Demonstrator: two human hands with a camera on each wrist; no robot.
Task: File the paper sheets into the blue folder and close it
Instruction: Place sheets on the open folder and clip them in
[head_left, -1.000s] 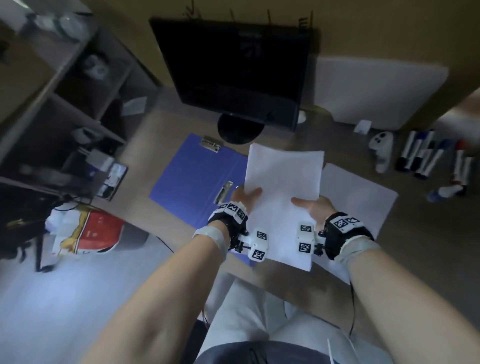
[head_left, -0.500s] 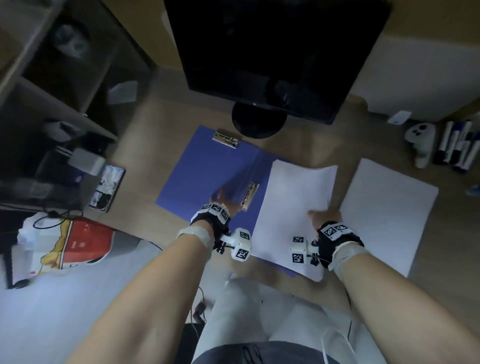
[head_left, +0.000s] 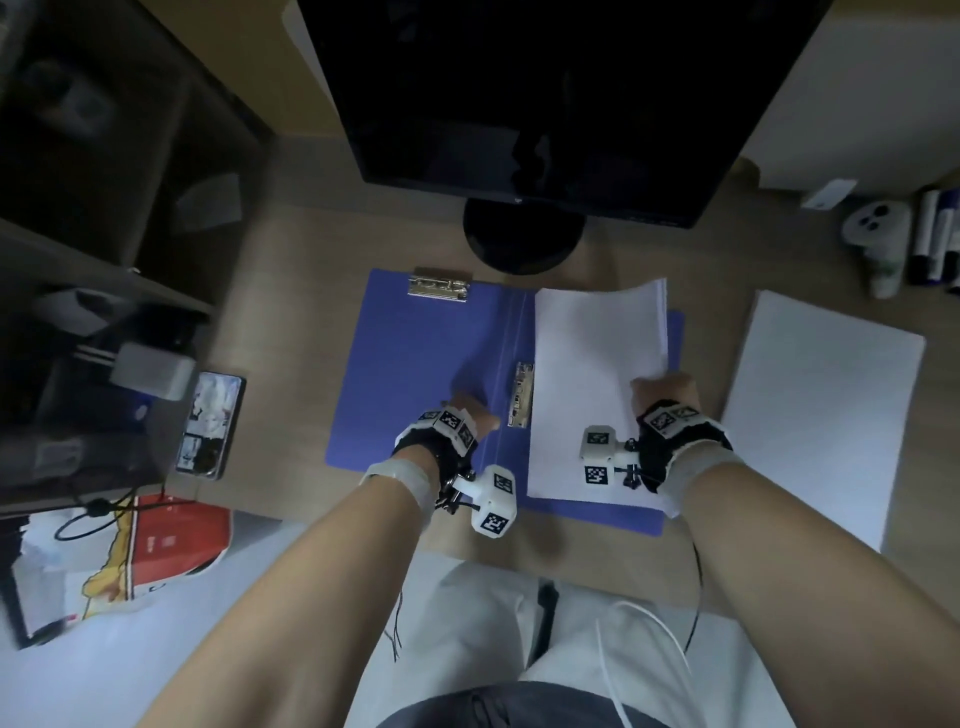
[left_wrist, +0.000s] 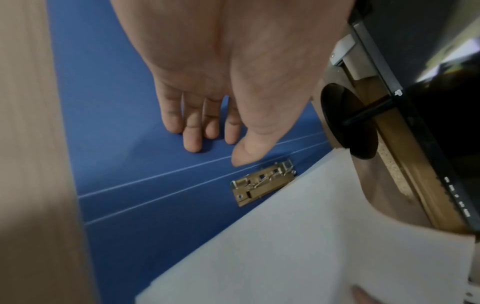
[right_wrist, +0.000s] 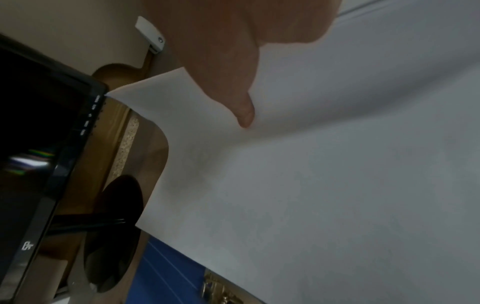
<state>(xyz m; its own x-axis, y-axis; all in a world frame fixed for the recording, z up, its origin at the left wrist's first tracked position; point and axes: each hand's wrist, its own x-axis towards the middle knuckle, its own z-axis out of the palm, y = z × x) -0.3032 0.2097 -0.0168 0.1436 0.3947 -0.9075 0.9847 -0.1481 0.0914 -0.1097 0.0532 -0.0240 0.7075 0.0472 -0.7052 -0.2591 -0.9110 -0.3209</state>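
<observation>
The blue folder (head_left: 415, 364) lies open on the desk, with a metal clip (head_left: 521, 395) beside its spine and another clip (head_left: 439, 285) at the top of its left cover. A stack of white paper sheets (head_left: 592, 374) lies on the folder's right half, far corner slightly lifted. My left hand (head_left: 467, 413) rests on the left cover with straight fingers (left_wrist: 193, 131) touching the blue surface, thumb near the spine clip (left_wrist: 262, 183). My right hand (head_left: 660, 389) holds the sheets (right_wrist: 337, 185) at their right edge, thumb (right_wrist: 244, 111) on top; the fingers below are hidden.
A black monitor (head_left: 519, 104) on a round stand (head_left: 524, 239) rises just behind the folder. Another pile of white paper (head_left: 826, 415) lies to the right, with markers (head_left: 935, 239) and a white controller (head_left: 878, 228) behind it. A phone (head_left: 210, 423) and dark shelves are on the left.
The sheets came down from mid-air onto the folder's right half. My left hand let go of them and moved onto the left cover. My right hand still holds their right edge.
</observation>
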